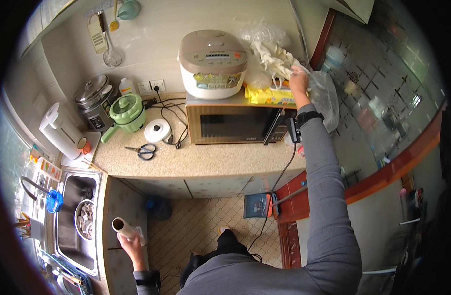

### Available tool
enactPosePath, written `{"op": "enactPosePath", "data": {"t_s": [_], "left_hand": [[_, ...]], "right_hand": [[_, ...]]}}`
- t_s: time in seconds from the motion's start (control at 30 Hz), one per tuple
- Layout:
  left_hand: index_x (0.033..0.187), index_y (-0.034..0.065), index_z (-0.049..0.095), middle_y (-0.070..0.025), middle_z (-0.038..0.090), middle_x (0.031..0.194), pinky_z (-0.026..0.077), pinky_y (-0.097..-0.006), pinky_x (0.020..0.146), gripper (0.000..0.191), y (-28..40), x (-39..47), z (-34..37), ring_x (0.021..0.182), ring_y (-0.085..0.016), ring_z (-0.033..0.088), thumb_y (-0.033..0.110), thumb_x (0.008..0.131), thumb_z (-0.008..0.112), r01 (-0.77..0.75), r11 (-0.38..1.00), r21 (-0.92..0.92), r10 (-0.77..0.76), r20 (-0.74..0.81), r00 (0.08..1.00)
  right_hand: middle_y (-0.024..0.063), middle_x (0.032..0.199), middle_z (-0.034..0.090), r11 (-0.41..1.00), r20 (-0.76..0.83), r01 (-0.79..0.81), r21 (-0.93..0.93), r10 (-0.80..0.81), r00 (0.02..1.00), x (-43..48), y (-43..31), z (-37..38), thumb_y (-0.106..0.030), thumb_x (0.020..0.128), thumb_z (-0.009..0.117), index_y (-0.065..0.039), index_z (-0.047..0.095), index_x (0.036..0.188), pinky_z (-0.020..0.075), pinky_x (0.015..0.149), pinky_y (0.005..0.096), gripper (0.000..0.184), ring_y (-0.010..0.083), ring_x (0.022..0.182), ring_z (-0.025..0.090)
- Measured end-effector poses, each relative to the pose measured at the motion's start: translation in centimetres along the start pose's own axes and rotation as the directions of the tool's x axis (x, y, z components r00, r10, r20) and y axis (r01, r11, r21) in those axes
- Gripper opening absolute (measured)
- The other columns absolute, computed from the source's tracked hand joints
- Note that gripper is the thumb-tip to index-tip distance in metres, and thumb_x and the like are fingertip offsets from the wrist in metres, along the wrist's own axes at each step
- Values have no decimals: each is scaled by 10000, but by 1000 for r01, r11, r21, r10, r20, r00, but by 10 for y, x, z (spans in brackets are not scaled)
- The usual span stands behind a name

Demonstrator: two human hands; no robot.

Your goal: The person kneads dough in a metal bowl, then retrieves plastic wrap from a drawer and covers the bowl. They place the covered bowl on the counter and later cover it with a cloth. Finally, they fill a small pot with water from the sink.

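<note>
My left hand is wrapped around a roll with a hollow cardboard core, held beside the sink counter above the floor. The roll's hollow end faces up, and a loose clear piece hangs at its side. At the far right, my right hand reaches over the microwave oven and grips a crumpled cream plastic bag; the fingertips are partly hidden. Under that bag lies a yellow soft pack bearing writing. A clear plastic bag hangs beside my right wrist.
A rice cooker stands on the microwave. Scissors, a white lid, a green electric pot and power cords lie on the counter. The sink holds a bowl of food. A dustpan rests on the floor.
</note>
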State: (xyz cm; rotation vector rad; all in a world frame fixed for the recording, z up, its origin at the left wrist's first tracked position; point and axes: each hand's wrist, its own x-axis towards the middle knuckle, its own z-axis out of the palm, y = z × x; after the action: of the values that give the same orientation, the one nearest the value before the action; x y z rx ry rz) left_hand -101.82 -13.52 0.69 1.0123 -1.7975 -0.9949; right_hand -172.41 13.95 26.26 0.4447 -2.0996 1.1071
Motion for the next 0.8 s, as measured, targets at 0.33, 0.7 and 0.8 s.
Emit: {"op": "enactPosePath", "data": {"t_s": [0.33, 0.7, 0.8], "left_hand": [[1131, -48, 453, -114, 435, 1107, 492, -357, 827, 449, 49, -3, 87, 997, -243, 527, -7, 732, 655, 70, 998, 6, -70, -4, 998], [1185, -21, 436, -94, 465, 1127, 485, -343, 822, 478, 82, 14, 147, 1009, -207, 525, 2, 758, 650, 42, 997, -68, -39, 47, 998], [1195, -9, 429, -82, 480, 1104, 481, -341, 825, 480, 87, 13, 151, 994, -194, 529, 7, 767, 646, 40, 995, -89, -36, 50, 998]], "right_hand": [[206, 1213, 555, 991, 664, -84, -108, 135, 736, 74, 76, 41, -546, 706, 689, -91, 538, 1243, 393, 973, 372, 720, 338, 1130, 528], [216, 852, 653, 939, -368, -40, 341, 172, 914, 122, 85, 12, -33, 767, 557, 9, 629, 937, 482, 726, 364, 190, 342, 809, 633], [221, 930, 641, 919, -450, 43, 391, 150, 880, 133, 90, -1, -17, 766, 566, 9, 584, 1004, 472, 757, 356, 240, 332, 860, 626]]}}
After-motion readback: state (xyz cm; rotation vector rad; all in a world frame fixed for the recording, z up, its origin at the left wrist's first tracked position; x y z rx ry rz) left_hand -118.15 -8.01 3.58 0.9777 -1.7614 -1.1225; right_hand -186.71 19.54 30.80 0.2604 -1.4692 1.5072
